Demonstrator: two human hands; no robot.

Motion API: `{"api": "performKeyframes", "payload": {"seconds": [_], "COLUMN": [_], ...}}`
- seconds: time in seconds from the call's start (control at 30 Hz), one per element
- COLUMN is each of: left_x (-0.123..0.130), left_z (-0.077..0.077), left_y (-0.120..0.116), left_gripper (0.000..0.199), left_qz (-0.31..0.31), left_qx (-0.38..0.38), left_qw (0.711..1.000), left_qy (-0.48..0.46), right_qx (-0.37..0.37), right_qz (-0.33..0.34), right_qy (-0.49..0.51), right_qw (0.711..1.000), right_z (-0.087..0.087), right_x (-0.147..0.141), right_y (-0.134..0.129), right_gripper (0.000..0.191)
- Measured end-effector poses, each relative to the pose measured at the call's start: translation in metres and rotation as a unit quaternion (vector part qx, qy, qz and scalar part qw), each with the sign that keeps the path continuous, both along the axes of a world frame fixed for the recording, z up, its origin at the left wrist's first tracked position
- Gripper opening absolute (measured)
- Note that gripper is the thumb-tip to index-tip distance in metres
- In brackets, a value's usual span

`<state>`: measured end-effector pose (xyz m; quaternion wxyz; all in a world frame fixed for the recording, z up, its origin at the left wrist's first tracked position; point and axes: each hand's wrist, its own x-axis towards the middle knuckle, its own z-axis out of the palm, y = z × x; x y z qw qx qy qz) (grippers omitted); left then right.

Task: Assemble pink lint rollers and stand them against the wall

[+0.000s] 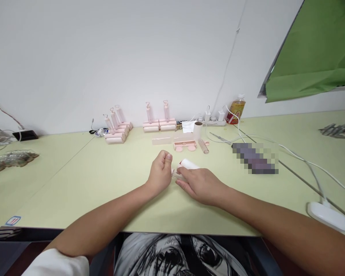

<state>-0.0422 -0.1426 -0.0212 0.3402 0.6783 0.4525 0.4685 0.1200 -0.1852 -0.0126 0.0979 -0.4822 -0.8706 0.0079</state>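
Pale green bench (74, 180), wide and mostly bare in its near half, set against a white wall; the near edge runs just below the forearms. Green cloth (313, 53) hangs at far right. Along the far edge stand two groups of pink lint rollers (117, 128) and (159, 122), a power strip (214, 122) and a drink bottle (235, 109); a white cable (304, 163) trails to the right. Loose pink roller parts (186, 145) lie just beyond the hands.

Left hand (160, 174) — fingers clenched into a fist, seemingly pinching the end of a thin clear piece. Right hand (201, 184) — fingers spread flat over the white roll (189, 164), which lies on the bench at centre, touching that hand.

Risks, as judged: the roll is round and could slip out from under the flat fingers and reach the loose parts; a wide sweep to the right could snag the cable. Open room lies left and near.
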Motion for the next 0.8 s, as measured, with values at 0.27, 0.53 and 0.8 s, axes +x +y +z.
{"api": "performKeyframes", "payload": {"seconds": [0.27,0.53,0.8], "left_x": [0.002,0.001,-0.007], "left_z": [-0.003,-0.005,-0.008], "left_y": [-0.002,0.001,-0.005], "left_gripper": [0.031,0.032,0.034], "left_qz": [0.019,-0.004,-0.031], "left_qx": [0.033,0.041,0.181], "left_qw": [0.999,0.998,0.983], "left_qy": [0.031,0.041,0.006], "right_qx": [-0.018,-0.063,-0.369], "right_qz": [0.001,0.017,0.100], "right_qy": [0.011,0.066,0.342], "right_qw": [1.000,0.996,0.858], "right_z": [-0.003,-0.001,0.021], "right_x": [0.001,0.003,0.011], "right_y": [0.001,0.004,0.008], "right_gripper": [0.036,0.036,0.034]}}
